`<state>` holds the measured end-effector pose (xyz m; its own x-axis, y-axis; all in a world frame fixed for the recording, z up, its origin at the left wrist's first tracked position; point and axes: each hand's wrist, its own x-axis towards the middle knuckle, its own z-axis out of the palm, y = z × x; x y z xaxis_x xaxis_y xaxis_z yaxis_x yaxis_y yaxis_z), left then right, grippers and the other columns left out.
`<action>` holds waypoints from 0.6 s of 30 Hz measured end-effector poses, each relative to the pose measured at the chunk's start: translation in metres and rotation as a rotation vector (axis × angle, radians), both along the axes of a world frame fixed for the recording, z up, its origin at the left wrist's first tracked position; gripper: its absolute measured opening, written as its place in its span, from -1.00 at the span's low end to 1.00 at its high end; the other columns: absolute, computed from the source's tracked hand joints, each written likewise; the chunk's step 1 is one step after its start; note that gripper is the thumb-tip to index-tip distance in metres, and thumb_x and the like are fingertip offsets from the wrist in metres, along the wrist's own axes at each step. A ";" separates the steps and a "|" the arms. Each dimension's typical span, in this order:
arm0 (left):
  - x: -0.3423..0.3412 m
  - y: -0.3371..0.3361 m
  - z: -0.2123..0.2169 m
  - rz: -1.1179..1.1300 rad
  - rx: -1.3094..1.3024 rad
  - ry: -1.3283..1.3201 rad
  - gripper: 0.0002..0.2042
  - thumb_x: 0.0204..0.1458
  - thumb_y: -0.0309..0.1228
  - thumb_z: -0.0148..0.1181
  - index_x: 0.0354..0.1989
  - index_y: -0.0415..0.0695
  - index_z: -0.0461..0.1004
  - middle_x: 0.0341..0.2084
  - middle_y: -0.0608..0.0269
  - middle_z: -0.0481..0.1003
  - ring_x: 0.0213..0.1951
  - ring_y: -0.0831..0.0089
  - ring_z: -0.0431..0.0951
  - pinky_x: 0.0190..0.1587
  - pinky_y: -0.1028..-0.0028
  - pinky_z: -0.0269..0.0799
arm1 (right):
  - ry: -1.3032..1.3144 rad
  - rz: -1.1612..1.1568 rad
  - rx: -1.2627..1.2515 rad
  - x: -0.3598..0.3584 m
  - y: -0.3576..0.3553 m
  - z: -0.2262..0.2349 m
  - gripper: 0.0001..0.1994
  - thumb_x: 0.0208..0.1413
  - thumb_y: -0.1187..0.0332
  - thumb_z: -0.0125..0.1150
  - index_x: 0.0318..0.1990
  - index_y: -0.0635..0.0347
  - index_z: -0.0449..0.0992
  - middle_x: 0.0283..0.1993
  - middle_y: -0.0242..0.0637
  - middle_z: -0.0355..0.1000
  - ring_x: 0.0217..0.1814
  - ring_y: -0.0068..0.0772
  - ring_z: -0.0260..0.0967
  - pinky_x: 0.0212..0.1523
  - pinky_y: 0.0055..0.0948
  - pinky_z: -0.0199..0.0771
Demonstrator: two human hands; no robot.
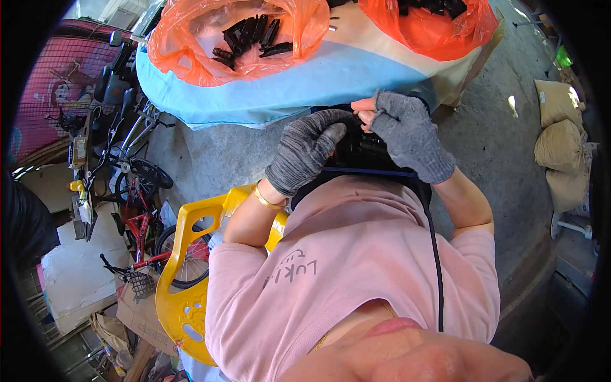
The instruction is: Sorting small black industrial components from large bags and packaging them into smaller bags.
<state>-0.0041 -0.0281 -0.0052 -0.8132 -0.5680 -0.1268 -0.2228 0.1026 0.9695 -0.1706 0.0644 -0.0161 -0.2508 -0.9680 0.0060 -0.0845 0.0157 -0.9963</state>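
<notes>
My left hand (309, 149), in a dark grey striped glove, is curled with its thumb bent over. Whatever its fingers hold is hidden. Facing it, my right hand (407, 134) wears a grey glove with bare fingertips, which are pinched together; anything between them is too small to make out. Below and between both hands, a dark tray (391, 170) with a blue edge sits at my lap, and shiny black pieces (363, 149) lie in it.
Beyond my hands, a table with a light blue cloth (305, 86) bears an orange plastic bag (181, 60) of black plastic parts (248, 35) and a red plastic bag (439, 41). A yellow chair (172, 305) and bicycles (137, 223) stand left; stuffed sacks (560, 146) are right.
</notes>
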 end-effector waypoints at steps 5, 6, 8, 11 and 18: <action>-0.001 -0.002 0.001 -0.015 -0.009 -0.040 -0.77 0.04 -0.40 0.00 -0.18 -0.21 0.46 -0.64 0.35 0.41 -0.63 0.63 0.32 -0.52 0.60 0.29 | 0.172 0.034 -0.009 -0.004 0.000 -0.006 -0.78 0.09 0.37 0.04 -0.22 0.36 0.48 -0.41 -0.30 0.40 -0.38 -0.59 0.35 -0.32 -0.63 0.38; 0.001 -0.006 0.001 -0.014 -0.009 -0.040 -0.77 0.04 -0.40 0.00 -0.18 -0.21 0.46 -0.64 0.35 0.41 -0.63 0.63 0.32 -0.52 0.60 0.29 | 0.014 0.088 0.069 -0.006 0.002 0.004 -0.74 0.11 0.31 0.00 -0.22 0.36 0.48 -0.39 -0.28 0.41 -0.36 -0.57 0.35 -0.30 -0.60 0.38; 0.004 -0.012 0.003 -0.117 0.225 -0.007 -0.77 0.05 -0.40 -0.02 -0.19 -0.24 0.46 -0.61 0.36 0.43 -0.63 0.65 0.31 -0.51 0.61 0.29 | -0.144 0.141 0.148 -0.010 0.001 0.013 -0.69 0.14 0.25 -0.04 -0.22 0.36 0.48 -0.37 -0.27 0.42 -0.34 -0.56 0.35 -0.27 -0.58 0.38; 0.000 -0.009 0.011 -0.166 0.248 -0.065 -0.78 0.05 -0.40 -0.01 -0.22 -0.25 0.47 -0.56 0.35 0.46 -0.58 0.62 0.35 -0.46 0.61 0.32 | -0.220 -0.027 -0.028 -0.011 -0.012 0.011 -0.50 0.15 0.01 -0.16 -0.27 0.34 0.49 -0.31 -0.21 0.45 -0.25 -0.47 0.35 -0.16 -0.52 0.34; -0.008 0.016 -0.006 -0.197 0.109 0.041 -0.82 0.03 -0.45 0.02 -0.27 -0.31 0.45 -0.46 0.15 0.51 -0.38 0.48 0.47 -0.27 0.48 0.39 | -0.252 0.119 0.082 0.019 -0.008 0.010 -0.64 0.13 0.14 -0.04 -0.34 0.33 0.49 -0.36 -0.30 0.45 -0.30 -0.54 0.35 -0.22 -0.57 0.35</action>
<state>-0.0121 -0.0120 -0.0112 -0.9127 -0.3827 -0.1431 -0.1689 0.0346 0.9850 -0.1520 0.0563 -0.0062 -0.1194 -0.9854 -0.1214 0.1596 0.1016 -0.9819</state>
